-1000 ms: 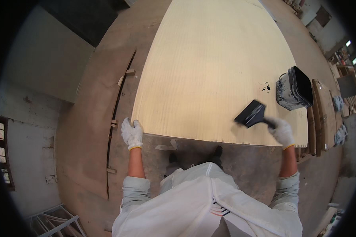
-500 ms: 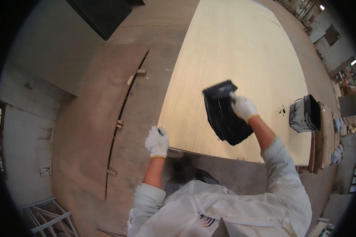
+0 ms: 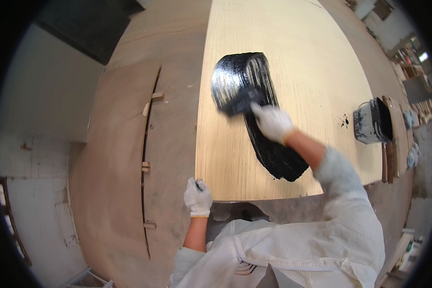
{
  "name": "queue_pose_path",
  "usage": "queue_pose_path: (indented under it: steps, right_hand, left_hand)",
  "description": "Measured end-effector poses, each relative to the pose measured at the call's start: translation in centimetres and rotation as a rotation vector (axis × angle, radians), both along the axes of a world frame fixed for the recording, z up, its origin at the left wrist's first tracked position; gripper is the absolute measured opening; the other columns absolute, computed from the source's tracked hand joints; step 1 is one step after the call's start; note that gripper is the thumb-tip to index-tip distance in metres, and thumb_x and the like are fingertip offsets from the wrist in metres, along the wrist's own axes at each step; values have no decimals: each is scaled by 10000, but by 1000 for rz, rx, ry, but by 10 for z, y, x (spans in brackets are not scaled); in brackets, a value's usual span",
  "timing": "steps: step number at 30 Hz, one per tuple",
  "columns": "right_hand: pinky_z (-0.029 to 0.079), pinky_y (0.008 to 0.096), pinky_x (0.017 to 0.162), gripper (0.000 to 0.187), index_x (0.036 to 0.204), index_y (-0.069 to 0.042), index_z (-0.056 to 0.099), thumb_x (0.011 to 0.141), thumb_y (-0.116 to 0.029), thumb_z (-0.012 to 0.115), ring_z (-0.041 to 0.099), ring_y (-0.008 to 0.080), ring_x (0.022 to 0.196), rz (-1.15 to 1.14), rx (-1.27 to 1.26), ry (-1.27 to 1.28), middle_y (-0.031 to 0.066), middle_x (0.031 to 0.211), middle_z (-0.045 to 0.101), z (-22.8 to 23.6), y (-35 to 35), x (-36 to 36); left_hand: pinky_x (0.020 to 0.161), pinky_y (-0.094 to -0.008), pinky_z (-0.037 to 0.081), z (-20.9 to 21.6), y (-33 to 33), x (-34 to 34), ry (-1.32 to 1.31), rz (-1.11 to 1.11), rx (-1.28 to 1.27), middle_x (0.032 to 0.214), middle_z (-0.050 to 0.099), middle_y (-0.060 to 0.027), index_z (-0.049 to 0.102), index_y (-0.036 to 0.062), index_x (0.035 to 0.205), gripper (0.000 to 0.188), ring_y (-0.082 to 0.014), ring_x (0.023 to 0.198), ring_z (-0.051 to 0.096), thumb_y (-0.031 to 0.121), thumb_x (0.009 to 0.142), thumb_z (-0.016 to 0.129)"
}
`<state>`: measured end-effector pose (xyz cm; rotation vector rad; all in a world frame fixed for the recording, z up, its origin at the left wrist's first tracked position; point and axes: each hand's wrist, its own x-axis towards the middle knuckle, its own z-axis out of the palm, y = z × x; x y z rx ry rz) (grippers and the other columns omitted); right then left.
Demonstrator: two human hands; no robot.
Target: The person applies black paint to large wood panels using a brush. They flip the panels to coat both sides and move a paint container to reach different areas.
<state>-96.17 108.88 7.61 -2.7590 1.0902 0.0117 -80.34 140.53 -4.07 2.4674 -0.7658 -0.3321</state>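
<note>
Hands: right [image 3: 273, 124] around brush [image 3: 244, 101], long head aslant, right end farther; left [image 3: 198, 198], grip unclear.

A wide black brush [image 3: 242, 102] slants across the pale, black-streaked board [image 3: 312, 72].

Brown sheet [image 3: 113, 163] with small wooden blocks [image 3: 158, 96] along its edge

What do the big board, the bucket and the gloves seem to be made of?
Big board: wood or wood veneer, apparently bare where uncoated; fine grain-like lines run along it.
Bucket: probably plastic, judging by its squarish, moulded-looking shape; dark smears partly hide its finish.
Gloves: matte white fabric, perhaps knitted cotton, going by their soft look.
</note>
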Motion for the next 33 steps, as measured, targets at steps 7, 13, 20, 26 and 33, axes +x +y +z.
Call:
queue_pose_path:
  steps: [7, 13, 20, 26, 33]
  right_hand:
    - [562, 564, 863, 514, 1493, -227, 534, 983, -281, 560, 713, 462, 967, -583, 46, 196, 286, 1107, 712, -34, 18, -225]
    - [555, 469, 953, 436, 1360, -114, 648, 972, -282, 544, 690, 420, 1113, -749, -67, 78, 257, 1219, 707, -18, -47, -65]
    - [534, 466, 990, 625, 1577, -228, 467, 992, -405, 599, 691, 381, 1156, -888, 328, 289, 213, 1258, 711, 15, 211, -32]
    - [524, 514, 1023, 548, 1517, -152, 508, 986, -285, 531, 654, 449, 1194, -992, 143, 282, 277, 1301, 669, -6, 87, -89]
    - [498, 485, 1079, 476, 1453, -191, 576, 986, -258, 510, 616, 399, 1289, -980, 134, 248, 226, 1358, 655, -8, 38, -3]
  left_hand:
    - [623, -567, 509, 1, 7, 11, -30, -214, -95, 824, 651, -222, 560, 34, 978, 228, -458, 673, 649, 262, 966, 573]
    - [752, -535, 535, 0, 15, 56, 179, -664, -95, 876, 666, -214, 569, 29, 1021, 328, -421, 894, 676, 346, 973, 639]
    - [884, -529, 555, -21, 38, 174, 431, -761, 35, 1133, 740, -203, 668, 93, 1198, 347, -433, 1001, 711, 366, 996, 598]
    - [908, -526, 555, -34, 20, 229, 347, -858, 225, 1121, 746, -214, 695, 122, 1185, 345, -425, 1023, 715, 380, 991, 573]
    - [961, -499, 533, -97, 22, 371, 379, -556, 462, 1201, 718, -233, 724, 114, 1191, 363, -443, 1158, 664, 329, 969, 535]
